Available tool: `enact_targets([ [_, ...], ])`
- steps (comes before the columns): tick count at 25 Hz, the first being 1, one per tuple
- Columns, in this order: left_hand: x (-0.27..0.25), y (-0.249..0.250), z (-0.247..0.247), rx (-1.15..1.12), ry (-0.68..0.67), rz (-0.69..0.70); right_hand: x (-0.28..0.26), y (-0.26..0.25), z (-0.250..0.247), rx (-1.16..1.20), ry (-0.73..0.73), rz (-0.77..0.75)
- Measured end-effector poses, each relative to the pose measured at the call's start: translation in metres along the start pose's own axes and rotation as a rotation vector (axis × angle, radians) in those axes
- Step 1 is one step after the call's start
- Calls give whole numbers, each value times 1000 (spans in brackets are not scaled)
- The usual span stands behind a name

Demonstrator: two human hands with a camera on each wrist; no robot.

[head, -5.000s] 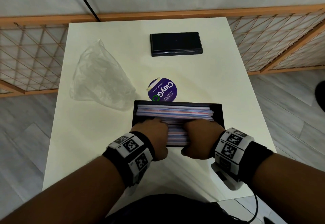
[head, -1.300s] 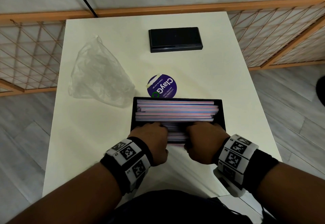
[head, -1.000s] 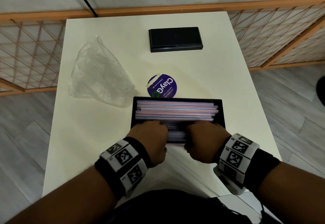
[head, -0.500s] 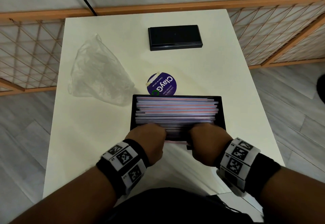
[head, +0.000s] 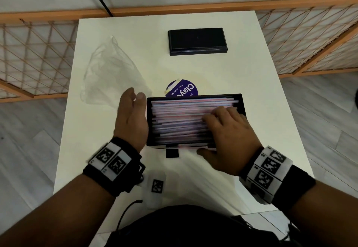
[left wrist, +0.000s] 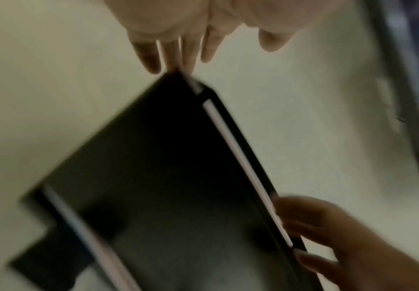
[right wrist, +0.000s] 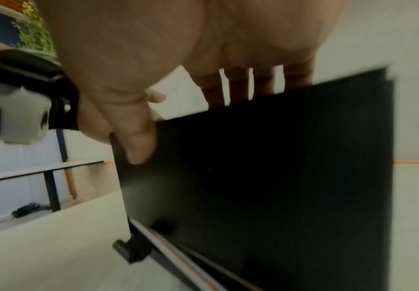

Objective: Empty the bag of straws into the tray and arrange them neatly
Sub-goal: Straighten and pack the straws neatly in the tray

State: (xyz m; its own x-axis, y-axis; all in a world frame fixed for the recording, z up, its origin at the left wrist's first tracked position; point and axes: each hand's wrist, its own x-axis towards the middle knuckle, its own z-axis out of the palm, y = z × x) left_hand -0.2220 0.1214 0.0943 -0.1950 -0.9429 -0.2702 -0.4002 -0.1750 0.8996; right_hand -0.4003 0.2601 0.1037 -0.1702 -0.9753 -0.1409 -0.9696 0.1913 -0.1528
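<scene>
The black tray (head: 243,99) sits near the front of the white table (head: 251,72), full of pink, white and blue straws (head: 184,119) lying lengthwise. My left hand (head: 133,111) is flat and upright against the tray's left end wall, fingers straight (left wrist: 173,53). My right hand (head: 226,128) lies spread over the right part of the straws, with its thumb (right wrist: 138,145) on the tray's near wall (right wrist: 278,157). The empty clear plastic bag (head: 114,72) lies crumpled at the left of the table. Both wrist views are blurred.
A purple round ClayGo label (head: 182,89) lies just behind the tray. A black rectangular lid (head: 197,41) sits at the table's far middle. A small black tab (head: 172,152) juts from the tray's near side. Orange lattice fencing (head: 300,43) flanks the table.
Both hands were curled over the straws at the tray's near wall. The left has moved to the tray's left end and flattened; the right has spread open over the right part of the straws.
</scene>
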Motion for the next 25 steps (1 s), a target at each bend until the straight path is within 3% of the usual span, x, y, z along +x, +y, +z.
enact_targets([
  [1, 2, -5, 6, -83, -30, -143, 1, -4, 3, -13, -91, 6],
  [2, 2, -9, 13, -97, -66, -201, 3, -7, 7, -38, -197, 17],
  [4, 0, -12, 21, -35, -123, -170, 12, -11, 14, -84, -318, 3],
  [6, 0, -11, 25, 5, -128, -133, 19, -13, 15, -47, -314, -40],
  [10, 4, -13, 25, 11, -58, -154, 21, -9, 14, -28, -97, -90],
  [12, 6, -16, 27, 0, -52, -157, 21, -7, 15, -73, -113, -33],
  [16, 10, -19, 29, -1, -24, -119, 15, -3, 21, -89, -114, -67],
  [21, 11, -21, 30, 60, -11, -33, -12, 10, 8, 187, 322, -229],
  [22, 12, -19, 30, 63, -11, -11, -21, 10, 7, 198, 314, -259],
  [23, 13, -17, 30, 63, -14, 0, -28, 9, 9, 166, 216, -245],
  [25, 15, -15, 31, 50, -20, 9, -32, 9, 24, 18, -170, -102],
])
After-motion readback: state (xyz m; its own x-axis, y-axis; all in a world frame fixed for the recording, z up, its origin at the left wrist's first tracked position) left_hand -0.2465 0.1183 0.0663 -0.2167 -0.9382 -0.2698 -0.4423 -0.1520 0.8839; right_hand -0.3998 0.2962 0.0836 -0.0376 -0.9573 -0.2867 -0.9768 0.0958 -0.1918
